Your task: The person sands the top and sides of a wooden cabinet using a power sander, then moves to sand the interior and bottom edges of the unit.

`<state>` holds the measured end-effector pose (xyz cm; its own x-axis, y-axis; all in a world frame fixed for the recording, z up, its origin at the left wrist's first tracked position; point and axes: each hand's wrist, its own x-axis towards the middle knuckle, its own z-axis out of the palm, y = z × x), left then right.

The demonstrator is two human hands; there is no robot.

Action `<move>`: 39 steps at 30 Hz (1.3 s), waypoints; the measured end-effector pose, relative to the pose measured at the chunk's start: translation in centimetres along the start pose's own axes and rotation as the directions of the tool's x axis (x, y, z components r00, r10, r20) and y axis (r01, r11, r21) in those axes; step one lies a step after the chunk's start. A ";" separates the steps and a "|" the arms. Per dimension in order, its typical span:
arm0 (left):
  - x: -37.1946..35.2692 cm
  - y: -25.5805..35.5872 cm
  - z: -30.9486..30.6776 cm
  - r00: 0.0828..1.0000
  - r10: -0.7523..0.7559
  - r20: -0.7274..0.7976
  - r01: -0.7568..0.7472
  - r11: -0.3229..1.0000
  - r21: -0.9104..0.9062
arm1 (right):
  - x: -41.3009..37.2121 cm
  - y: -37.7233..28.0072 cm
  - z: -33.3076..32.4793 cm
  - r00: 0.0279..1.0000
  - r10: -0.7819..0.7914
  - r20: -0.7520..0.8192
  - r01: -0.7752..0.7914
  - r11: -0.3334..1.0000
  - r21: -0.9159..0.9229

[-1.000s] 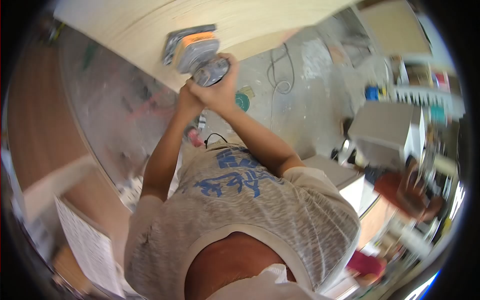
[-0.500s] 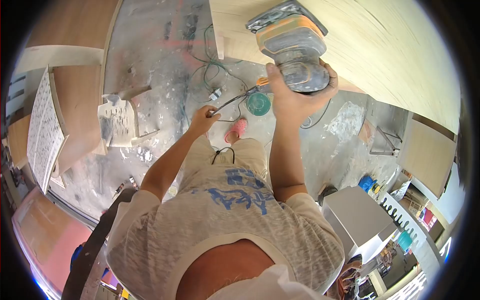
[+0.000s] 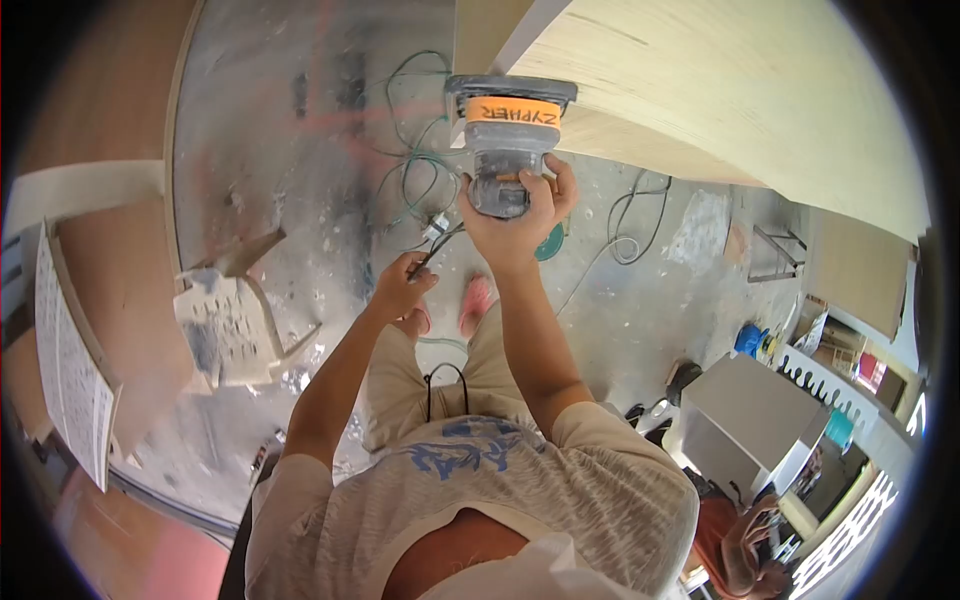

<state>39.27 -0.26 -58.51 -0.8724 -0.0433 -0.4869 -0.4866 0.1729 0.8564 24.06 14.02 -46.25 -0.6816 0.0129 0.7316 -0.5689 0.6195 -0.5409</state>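
Plainly legible on the orange band of the sander [image 3: 505, 140] is the word ZYPHER, in the upper middle of the frame. One sander is shown, its pad set against the lower edge of the single large plywood board [image 3: 720, 90] that fills the upper right. The grey body is gripped from below by the right hand [image 3: 515, 215], fingers wrapped closed round it. Just left and lower, the left hand [image 3: 403, 285] is closed in a pinch on the black power cord [image 3: 443, 233], which is led up towards the sander. Blue lettering [image 3: 460, 452] is printed on the grey shirt but cannot be read. Two pink slippers [image 3: 476, 300] are seen on the floor below the hands, one half hidden by the left hand. One green cable [image 3: 415, 165] is looped on the concrete left of the sander, and one white cabinet [image 3: 745, 415] is placed at the lower right.
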 end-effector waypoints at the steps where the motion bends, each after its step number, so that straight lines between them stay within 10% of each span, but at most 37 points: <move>1: 0.8 -1.2 -0.6 1.000 0.011 0.018 -0.011 1.000 0.001 | -1.0 0.3 0.6 0.999 -0.002 -0.053 0.002 1.000 -0.004; 5: 5.5 -2.6 -1.8 0.998 0.021 0.052 -0.015 0.993 -0.119 | 0.2 -0.4 0.9 0.993 -0.060 -0.103 0.059 0.998 -0.011; 8: 8.2 -1.7 -1.7 0.989 0.135 0.060 -0.146 0.957 0.252 | 1.2 -1.2 -0.1 0.987 -0.086 -0.132 0.092 0.995 0.036; 10: 11.7 -2.7 -0.1 0.961 0.251 0.118 -0.214 0.941 -0.262 | 1.7 -0.6 -0.5 0.980 -0.170 -0.107 0.172 0.985 0.013; 18: 19.0 -8.9 5.7 0.862 0.391 0.323 -0.333 0.917 -0.222 | 3.9 3.3 -1.4 0.738 -0.649 -0.187 0.553 0.740 -0.383; 21: 22.3 -12.1 7.1 0.874 0.375 0.309 -0.332 0.925 -0.183 | 6.6 0.8 -1.1 0.784 -0.444 -0.433 0.471 0.881 -0.052; 23: 22.4 -14.6 8.2 0.892 0.386 0.234 -0.347 0.918 -0.191 | 7.0 -0.9 -2.3 0.582 -0.787 -0.205 0.808 0.532 0.253; 24: 22.2 -15.4 8.2 0.921 0.322 0.220 -0.305 0.946 -0.110 | 7.3 -2.2 -2.0 0.830 -0.457 -0.319 0.418 0.889 -0.186; 27: 22.2 -19.0 7.3 0.947 0.275 0.164 -0.276 0.961 -0.018 | 8.2 0.9 0.7 0.399 -0.830 -0.389 0.760 0.537 -0.367; 30: 20.2 -20.0 7.8 0.954 0.273 0.124 -0.276 0.961 0.006 | 4.5 1.2 1.8 0.656 -0.692 -0.301 0.670 0.717 -0.191; 39: 22.8 -28.0 6.2 0.989 0.127 -0.080 -0.122 0.990 0.066 | 9.0 1.0 -1.6 0.549 -0.701 -0.455 0.594 0.710 -0.377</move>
<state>33.30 0.01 -94.61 -0.9282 -0.0993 -0.3586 -0.3721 0.2416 0.8962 18.06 16.04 -39.54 0.2339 -0.0704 0.9697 -0.6356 0.7436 0.2073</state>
